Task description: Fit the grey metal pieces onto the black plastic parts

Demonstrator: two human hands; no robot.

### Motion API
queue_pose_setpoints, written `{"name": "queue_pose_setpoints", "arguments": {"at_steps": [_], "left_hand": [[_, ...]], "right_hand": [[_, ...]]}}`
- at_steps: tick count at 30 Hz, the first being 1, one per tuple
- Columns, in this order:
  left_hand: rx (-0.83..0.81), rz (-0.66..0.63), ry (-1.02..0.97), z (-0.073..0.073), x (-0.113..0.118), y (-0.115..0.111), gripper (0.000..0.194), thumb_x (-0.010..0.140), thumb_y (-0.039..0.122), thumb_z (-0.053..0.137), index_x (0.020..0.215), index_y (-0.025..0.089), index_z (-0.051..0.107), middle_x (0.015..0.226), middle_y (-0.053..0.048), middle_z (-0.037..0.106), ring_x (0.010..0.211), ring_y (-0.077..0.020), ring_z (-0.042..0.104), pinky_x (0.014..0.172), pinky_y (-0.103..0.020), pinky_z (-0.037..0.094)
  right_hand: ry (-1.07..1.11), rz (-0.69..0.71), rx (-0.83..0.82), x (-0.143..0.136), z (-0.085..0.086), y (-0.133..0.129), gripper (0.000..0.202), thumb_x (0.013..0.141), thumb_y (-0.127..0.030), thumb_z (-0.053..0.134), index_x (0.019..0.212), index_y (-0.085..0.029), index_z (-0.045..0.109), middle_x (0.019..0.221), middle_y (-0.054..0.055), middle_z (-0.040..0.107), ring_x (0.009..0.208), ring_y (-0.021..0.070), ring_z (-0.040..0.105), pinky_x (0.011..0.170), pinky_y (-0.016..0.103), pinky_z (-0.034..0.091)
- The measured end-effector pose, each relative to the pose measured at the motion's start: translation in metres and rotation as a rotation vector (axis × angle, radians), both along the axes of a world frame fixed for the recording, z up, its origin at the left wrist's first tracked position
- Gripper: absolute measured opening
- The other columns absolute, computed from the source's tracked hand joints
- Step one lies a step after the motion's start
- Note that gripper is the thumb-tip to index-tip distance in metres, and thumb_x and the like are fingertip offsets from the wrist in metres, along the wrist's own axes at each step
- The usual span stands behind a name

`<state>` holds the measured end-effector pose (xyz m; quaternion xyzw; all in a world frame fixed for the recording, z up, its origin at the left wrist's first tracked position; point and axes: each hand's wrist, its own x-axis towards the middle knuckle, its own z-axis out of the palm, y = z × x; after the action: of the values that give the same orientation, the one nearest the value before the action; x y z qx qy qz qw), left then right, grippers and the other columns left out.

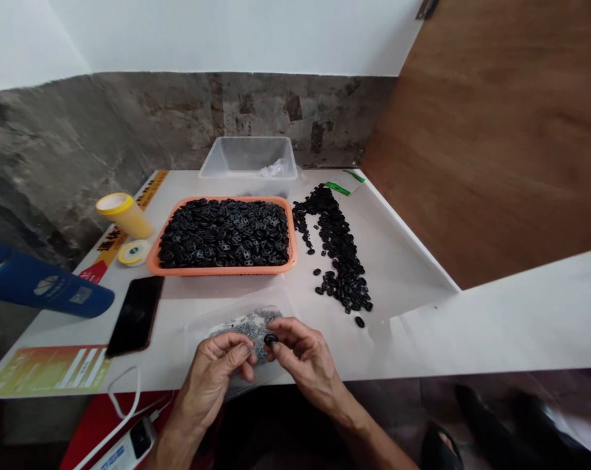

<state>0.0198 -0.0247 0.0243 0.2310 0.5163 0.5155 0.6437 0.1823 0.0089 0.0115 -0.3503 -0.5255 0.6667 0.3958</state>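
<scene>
Your right hand [305, 356] pinches small black ring [270, 339] at fingertips, just above worktop [413, 261] front edge. Your left hand [221, 365] curled, fingertips closed beside ring; whether it holds anything, cannot tell. Under both hands: clear bag [211, 323] of small grey metal pieces [249, 323]. Beyond, orange tray [221, 267] heaped full of black rings, so bulk looks undone. Right of tray, loose strip of black rings [337, 251] on worktop; sorted or waiting, cannot tell.
</scene>
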Motion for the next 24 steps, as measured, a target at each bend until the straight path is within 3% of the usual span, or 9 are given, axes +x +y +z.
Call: {"name": "queue_pose_setpoints", "arguments": {"at_steps": [5, 7, 10, 12, 16, 20, 24], "left_hand": [[0.021, -0.001, 0.133, -0.007, -0.001, 0.003, 0.023, 0.066, 0.035, 0.076, 0.073, 0.013, 0.07, 0.06, -0.002, 0.068, 0.046, -0.0092, 0.056, 0.05, -0.02, 0.042], [0.022, -0.016, 0.245, -0.014, -0.004, 0.001, 0.026, 0.067, 0.036, 0.075, 0.077, 0.013, 0.07, 0.062, -0.004, 0.07, 0.051, -0.0124, 0.06, 0.052, -0.021, 0.044], [-0.002, -0.013, 0.327, -0.026, -0.011, -0.001, 0.03, 0.066, 0.039, 0.075, 0.08, 0.013, 0.068, 0.059, -0.006, 0.071, 0.059, -0.0162, 0.063, 0.054, -0.022, 0.045], [-0.022, -0.007, 0.311, -0.032, -0.015, 0.0, 0.032, 0.064, 0.041, 0.076, 0.079, 0.013, 0.067, 0.057, -0.005, 0.07, 0.061, -0.017, 0.064, 0.055, -0.023, 0.046], [-0.05, 0.01, 0.282, -0.036, -0.014, 0.004, 0.041, 0.057, 0.042, 0.08, 0.084, 0.013, 0.069, 0.056, -0.004, 0.07, 0.06, -0.0168, 0.063, 0.06, -0.024, 0.048], [-0.071, 0.037, 0.277, -0.033, -0.008, 0.008, 0.041, 0.055, 0.043, 0.082, 0.08, 0.011, 0.071, 0.053, -0.004, 0.068, 0.055, -0.0144, 0.061, 0.058, -0.022, 0.047], [-0.09, 0.088, 0.21, -0.028, -0.005, 0.009, 0.04, 0.051, 0.04, 0.084, 0.077, 0.013, 0.071, 0.058, -0.004, 0.07, 0.052, -0.0125, 0.06, 0.054, -0.02, 0.046]], "right_hand": [[-0.096, -0.071, 0.134, 0.01, 0.003, 0.006, 0.017, 0.085, -0.022, 0.056, 0.1, -0.019, 0.063, 0.075, 0.001, 0.065, 0.067, 0.0128, 0.062, 0.064, 0.023, 0.049], [-0.337, -0.229, 0.325, 0.022, -0.002, 0.017, 0.017, 0.086, -0.022, 0.053, 0.099, -0.018, 0.063, 0.078, 0.003, 0.066, 0.069, 0.0138, 0.062, 0.065, 0.024, 0.049], [-0.875, -0.462, 0.628, 0.046, -0.022, 0.039, 0.021, 0.087, -0.015, 0.048, 0.102, -0.016, 0.062, 0.085, 0.006, 0.068, 0.071, 0.0154, 0.062, 0.07, 0.026, 0.047], [-1.021, -0.478, 0.681, 0.062, -0.04, 0.05, 0.023, 0.084, -0.01, 0.047, 0.1, -0.014, 0.064, 0.084, 0.008, 0.069, 0.075, 0.0184, 0.062, 0.072, 0.029, 0.044], [-1.158, -0.377, 0.756, 0.079, -0.063, 0.056, 0.024, 0.081, -0.004, 0.047, 0.085, -0.017, 0.067, 0.074, 0.005, 0.067, 0.073, 0.0186, 0.058, 0.073, 0.03, 0.038], [-1.236, -0.317, 0.79, 0.086, -0.06, 0.061, 0.019, 0.087, -0.011, 0.05, 0.081, -0.018, 0.067, 0.079, 0.005, 0.066, 0.079, 0.0187, 0.055, 0.076, 0.03, 0.034], [-1.315, -0.354, 0.781, 0.095, -0.052, 0.088, 0.021, 0.092, -0.014, 0.046, 0.09, -0.018, 0.066, 0.094, 0.008, 0.065, 0.091, 0.0221, 0.05, 0.082, 0.033, 0.03]]}}
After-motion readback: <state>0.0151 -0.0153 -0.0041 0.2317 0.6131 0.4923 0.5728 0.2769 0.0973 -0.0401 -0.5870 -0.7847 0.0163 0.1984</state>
